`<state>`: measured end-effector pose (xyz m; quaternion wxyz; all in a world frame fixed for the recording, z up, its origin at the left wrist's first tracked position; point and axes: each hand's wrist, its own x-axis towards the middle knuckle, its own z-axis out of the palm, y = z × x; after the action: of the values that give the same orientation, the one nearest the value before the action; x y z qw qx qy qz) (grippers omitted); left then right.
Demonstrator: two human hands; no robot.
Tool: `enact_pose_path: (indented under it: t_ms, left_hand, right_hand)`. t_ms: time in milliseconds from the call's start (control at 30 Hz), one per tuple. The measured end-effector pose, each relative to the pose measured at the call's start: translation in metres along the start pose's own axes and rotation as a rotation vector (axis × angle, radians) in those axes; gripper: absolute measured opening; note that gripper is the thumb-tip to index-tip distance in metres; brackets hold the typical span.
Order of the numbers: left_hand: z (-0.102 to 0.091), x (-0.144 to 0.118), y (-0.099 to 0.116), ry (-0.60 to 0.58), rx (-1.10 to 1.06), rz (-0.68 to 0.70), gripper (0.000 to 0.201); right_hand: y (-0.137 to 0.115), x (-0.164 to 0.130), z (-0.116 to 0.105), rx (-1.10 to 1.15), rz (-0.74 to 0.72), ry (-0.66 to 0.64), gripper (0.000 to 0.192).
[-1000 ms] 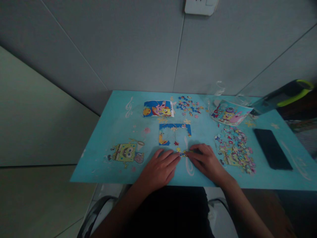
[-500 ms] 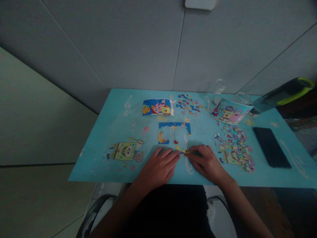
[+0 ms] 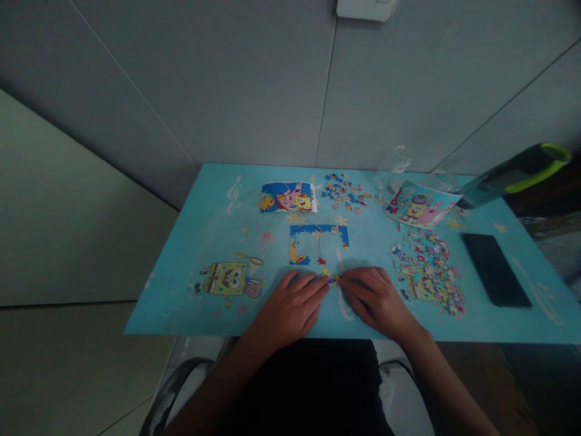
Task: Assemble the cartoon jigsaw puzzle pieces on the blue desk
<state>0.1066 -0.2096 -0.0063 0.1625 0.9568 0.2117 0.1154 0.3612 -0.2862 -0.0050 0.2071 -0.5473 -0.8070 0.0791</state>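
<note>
A few small joined jigsaw pieces (image 3: 334, 280), blue and yellow, lie on the table between my fingertips. My left hand (image 3: 293, 306) rests palm down, its foremost fingertips pressed on the left end of these pieces. From the right, my right hand (image 3: 374, 300) pinches their other end, thumb and forefinger close together. Just beyond sits a partly joined jigsaw puzzle (image 3: 299, 230), a blue frame-like shape with a gap in the middle and on the lower right. A red piece (image 3: 322, 260) and a yellow piece (image 3: 325, 272) lie between it and my hands.
Behind the puzzle are a picture card (image 3: 288, 197) and loose blue pieces (image 3: 345, 191). To the right lie a larger heap of pieces (image 3: 431, 272), another picture sheet (image 3: 420, 206) and a dark phone or tablet (image 3: 496, 269). A dark bottle (image 3: 512, 175) stands at the back right.
My right fingers have closed in slightly on the small joined pieces, covering more of their right end. My left hand stays nearly still.
</note>
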Motion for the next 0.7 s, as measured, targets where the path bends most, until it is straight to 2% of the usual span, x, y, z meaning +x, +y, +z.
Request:
enact_pose_path:
  t_ms: [167, 333, 467, 700]
  left_hand:
    - [0.001, -0.001, 0.0, 0.029, 0.002, 0.01, 0.046]
    - [0.004, -0.004, -0.001, 0.092, 0.022, 0.012, 0.039]
    - [0.008, -0.007, -0.003, 0.146, 0.042, 0.0, 0.035]
    - [0.01, -0.008, -0.004, 0.17, 0.056, -0.01, 0.034]
  right_hand:
    - [-0.017, -0.004, 0.008, -0.001, -0.044, -0.032, 0.047]
    - [-0.029, -0.008, 0.012, -0.051, 0.011, -0.078, 0.052]
    - [-0.026, -0.012, 0.009, -0.061, 0.05, -0.083, 0.051]
    - [-0.016, -0.01, 0.007, -0.074, 0.094, -0.053, 0.053]
